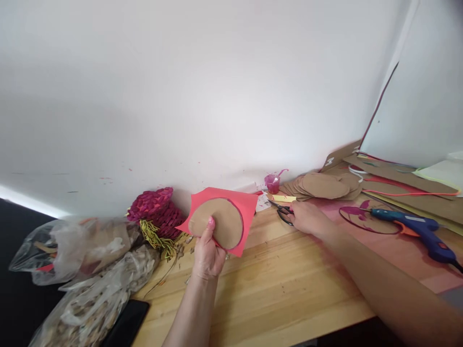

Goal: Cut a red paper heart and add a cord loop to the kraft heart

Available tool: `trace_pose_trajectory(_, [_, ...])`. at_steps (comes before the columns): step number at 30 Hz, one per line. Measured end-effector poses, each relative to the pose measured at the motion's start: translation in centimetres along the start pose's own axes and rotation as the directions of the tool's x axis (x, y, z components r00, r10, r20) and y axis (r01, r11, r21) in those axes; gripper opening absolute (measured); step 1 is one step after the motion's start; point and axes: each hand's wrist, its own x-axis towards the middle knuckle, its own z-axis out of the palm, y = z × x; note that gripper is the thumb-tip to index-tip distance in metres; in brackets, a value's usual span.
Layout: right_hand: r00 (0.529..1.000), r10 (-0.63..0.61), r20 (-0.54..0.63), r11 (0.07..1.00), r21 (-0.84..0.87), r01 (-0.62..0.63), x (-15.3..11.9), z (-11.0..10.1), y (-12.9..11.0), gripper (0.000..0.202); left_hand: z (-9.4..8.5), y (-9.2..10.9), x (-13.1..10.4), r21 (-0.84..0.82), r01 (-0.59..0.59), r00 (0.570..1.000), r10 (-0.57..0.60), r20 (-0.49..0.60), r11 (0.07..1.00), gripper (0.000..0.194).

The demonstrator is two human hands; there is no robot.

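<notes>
My left hand (210,250) grips a round cardboard disc (224,224) with a red sheet (249,205) behind it, the thumb pressed on the disc's face. The sheet sticks out past the disc on several sides, and a dark red rim shows along the disc's edge. My right hand (307,217) is at black-handled scissors (282,212) on the wooden table, its fingers closed around one handle loop. The blades point away to the left, near a yellow strip (284,198).
Cardboard discs (321,186) and a pink-stained cup (272,183) stand by the wall. A blue glue gun (427,231) lies right. Magenta and yellow craft pieces (157,212), plastic bags (97,270) and a black phone (128,323) are left on the table (267,294).
</notes>
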Motion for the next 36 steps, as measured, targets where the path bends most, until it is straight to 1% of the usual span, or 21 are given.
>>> trace_pose_trajectory(1, [1.000,0.007,-0.007,0.998,0.058,-0.006,0.1,-0.1,0.0,0.021,0.3,0.5,-0.1,-0.010,-0.018,1.000,0.018,-0.006,1.000,0.030])
trace_pose_trajectory(2, [1.000,0.020,-0.010,0.987,0.159,-0.018,0.2,-0.3,-0.1,0.020,0.7,1.0,-0.2,-0.020,-0.038,0.999,0.038,-0.006,0.999,0.029])
trace_pose_trajectory(3, [0.999,0.032,0.006,0.952,0.306,-0.033,0.3,-0.3,-0.2,0.020,1.2,1.6,-0.3,-0.033,-0.057,0.998,0.057,0.000,0.998,0.029])
trace_pose_trajectory(4, [0.999,0.037,0.040,0.874,0.483,-0.052,0.4,-0.4,-0.5,0.020,1.7,2.1,-0.4,-0.050,-0.084,0.996,0.084,0.004,0.995,0.029])
trace_pose_trajectory(5, [0.996,0.022,0.086,0.749,0.658,-0.074,0.4,-0.3,-0.9,0.022,2.2,2.7,-0.5,-0.071,-0.111,0.994,0.112,0.011,0.991,0.030])
trace_pose_trajectory(6, [0.991,-0.017,0.131,0.587,0.804,-0.096,0.2,-0.1,-1.4,0.026,2.8,3.2,-0.5,-0.098,-0.140,0.990,0.142,0.015,0.985,0.031])
trace_pose_trajectory(7, [0.983,-0.074,0.168,0.409,0.904,-0.124,0.0,0.2,-2.0,0.033,3.4,3.7,-0.5,-0.127,-0.172,0.984,0.176,0.017,0.977,0.031])
trace_pose_trajectory(8, [0.972,-0.148,0.184,0.249,0.958,-0.143,-0.4,0.6,-2.7,0.041,4.1,4.0,-0.5,-0.157,-0.203,0.977,0.210,0.031,0.967,0.032])
trace_pose_trajectory(9, [0.958,-0.226,0.176,0.122,0.981,-0.151,-0.9,1.1,-3.4,0.048,4.7,4.2,-0.4,-0.182,-0.230,0.970,0.241,0.043,0.956,0.033])
trace_pose_trajectory(10, [0.939,-0.297,0.172,0.041,0.985,-0.167,-1.5,1.7,-4.1,0.056,5.3,4.2,-0.4,-0.201,-0.247,0.963,0.263,0.056,0.948,0.034])
trace_pose_trajectory(11, [0.922,-0.356,0.150,-0.003,0.987,-0.161,-2.1,2.3,-4.8,0.063,5.9,4.1,-0.4,-0.214,-0.256,0.959,0.276,0.069,0.943,0.034])
trace_pose_trajectory(12, [0.907,-0.409,0.098,-0.011,0.994,-0.113,-2.6,2.9,-5.4,0.068,6.5,3.9,-0.3,-0.219,-0.260,0.956,0.282,0.077,0.940,0.035])
trace_pose_trajectory(13, [0.895,-0.442,0.062,0.019,0.998,-0.060,-3.1,3.5,-5.9,0.069,7.0,3.5,-0.3,-0.218,-0.258,0.956,0.281,0.084,0.941,0.035])
trace_pose_trajectory(15, [0.893,-0.451,0.009,0.055,0.998,0.017,-3.7,4.5,-6.5,0.063,7.7,2.7,-0.3,-0.202,-0.260,0.955,0.282,0.088,0.944,0.036])
trace_pose_trajectory(17, [0.898,-0.439,-0.039,0.021,0.998,0.054,-3.8,5.0,-6.7,0.059,8.3,1.7,-0.1,-0.176,-0.276,0.951,0.295,0.093,0.945,0.036])
trace_pose_trajectory(19, [0.897,-0.434,-0.081,-0.022,0.997,0.079,-3.7,5.2,-6.6,0.058,8.6,0.8,0.0,-0.150,-0.297,0.944,0.314,0.103,0.943,0.036])
trace_pose_trajectory(20, [0.896,-0.434,-0.093,-0.027,0.996,0.091,-3.6,5.1,-6.5,0.058,8.8,0.4,0.1,-0.138,-0.308,0.941,0.323,0.104,0.941,0.037])
trace_pose_trajectory(23, [0.893,-0.441,-0.095,0.000,0.994,0.106,-3.8,4.7,-6.4,0.056,9.2,-0.4,0.4,-0.111,-0.337,0.931,0.348,0.111,0.935,0.039])
trace_pose_trajectory(27, [0.896,-0.438,-0.076,0.024,0.995,0.096,-4.7,4.0,-6.8,0.053,9.4,-1.3,0.5,-0.105,-0.358,0.915,0.371,0.157,0.928,0.042])
trace_pose_trajectory(32, [0.896,-0.441,-0.057,-0.010,0.998,0.059,-5.5,3.4,-7.3,0.054,9.2,-2.2,0.4,-0.061,-0.370,0.908,0.374,0.186,0.927,0.042])
trace_pose_trajectory(36, [0.902,-0.430,-0.042,-0.017,0.999,0.038,-5.3,3.7,-7.4,0.058,9.1,-2.5,0.3,-0.029,-0.390,0.900,0.388,0.200,0.920,0.041])
